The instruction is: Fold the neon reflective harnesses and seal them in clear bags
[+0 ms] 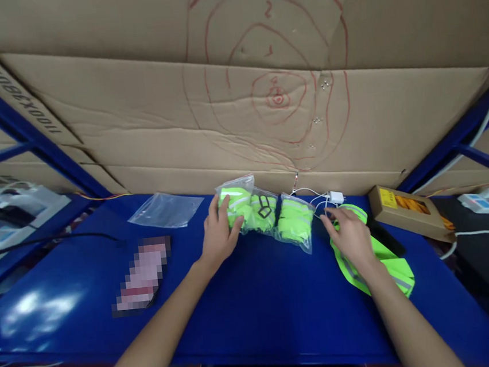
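Three clear bags holding folded neon-green reflective garments lie in a row at the back of the blue table (pixel 260 303). My left hand (pixel 218 232) rests on the leftmost bag (pixel 236 202), fingers closed around its left end. The middle bag (pixel 264 210) and the right bag (pixel 296 220) lie untouched beside it. My right hand (pixel 349 232) lies flat, fingers spread, on a loose neon-green reflective vest (pixel 386 262) spread on the table to the right.
An empty clear plastic bag (pixel 166 210) lies at the back left. A blurred flat object (pixel 143 272) sits left of centre. A white charger with cable (pixel 336 197) and a cardboard box (pixel 407 211) stand at the back right. Cardboard sheets (pixel 237 109) form the back wall.
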Demonstrator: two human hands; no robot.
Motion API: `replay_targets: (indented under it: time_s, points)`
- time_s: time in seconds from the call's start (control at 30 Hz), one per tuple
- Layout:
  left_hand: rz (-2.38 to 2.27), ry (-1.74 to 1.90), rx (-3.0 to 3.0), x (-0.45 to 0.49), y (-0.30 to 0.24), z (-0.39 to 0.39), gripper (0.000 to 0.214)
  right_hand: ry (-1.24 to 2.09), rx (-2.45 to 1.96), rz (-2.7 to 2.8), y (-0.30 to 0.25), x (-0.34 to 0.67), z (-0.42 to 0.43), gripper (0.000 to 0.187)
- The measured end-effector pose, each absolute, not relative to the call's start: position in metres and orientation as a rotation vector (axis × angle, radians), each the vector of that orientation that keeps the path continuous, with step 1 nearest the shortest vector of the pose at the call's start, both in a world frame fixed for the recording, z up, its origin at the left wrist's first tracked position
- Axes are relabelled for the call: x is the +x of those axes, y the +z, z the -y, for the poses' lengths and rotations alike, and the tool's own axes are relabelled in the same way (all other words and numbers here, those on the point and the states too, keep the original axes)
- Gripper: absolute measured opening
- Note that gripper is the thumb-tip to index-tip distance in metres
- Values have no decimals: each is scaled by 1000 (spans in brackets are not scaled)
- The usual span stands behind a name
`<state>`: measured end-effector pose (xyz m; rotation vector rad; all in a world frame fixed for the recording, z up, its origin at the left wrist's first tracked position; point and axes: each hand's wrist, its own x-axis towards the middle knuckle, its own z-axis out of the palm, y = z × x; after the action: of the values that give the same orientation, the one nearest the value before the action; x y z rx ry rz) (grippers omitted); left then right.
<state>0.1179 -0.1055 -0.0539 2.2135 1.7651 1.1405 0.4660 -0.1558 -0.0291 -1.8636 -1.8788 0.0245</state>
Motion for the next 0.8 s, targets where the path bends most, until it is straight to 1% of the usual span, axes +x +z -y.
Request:
replay_targets:
  time_s: [0.07, 0.1, 0.17, 0.23, 0.3, 0.47, 0.57, 0.73, 0.8]
  points:
    - [-1759, 1200, 2222, 119, -52, 109, 62, -104, -1934, 1891, -24, 492, 156, 54]
    - [-1740, 1254, 2241, 120, -50, 111, 60, -137, -1965, 1919, -24, 506, 157, 61]
    - [-1661, 1385, 2303, 122, -47, 115, 56, -11, -1969, 2015, -25, 534, 159, 68]
    - [-1553, 1491, 2383, 126, -45, 121, 50, 204, -1860, 2095, -29, 558, 160, 65]
    - [-1448, 1513, 2462, 132, -44, 128, 45, 301, -1794, 2114, -33, 574, 160, 61]
    - [-1164, 1342, 2671, 149, -41, 145, 34, 204, -1850, 2129, -44, 575, 150, 68]
    - [-1011, 1206, 2746, 157, -42, 151, 29, 148, -1817, 2164, -41, 568, 145, 60]
    - [-827, 1001, 2719, 163, -41, 160, 28, 5, -1917, 2109, -6, 556, 164, 52]
    - [-766, 963, 2604, 163, -37, 166, 31, -124, -2010, 2110, 16, 546, 180, 49]
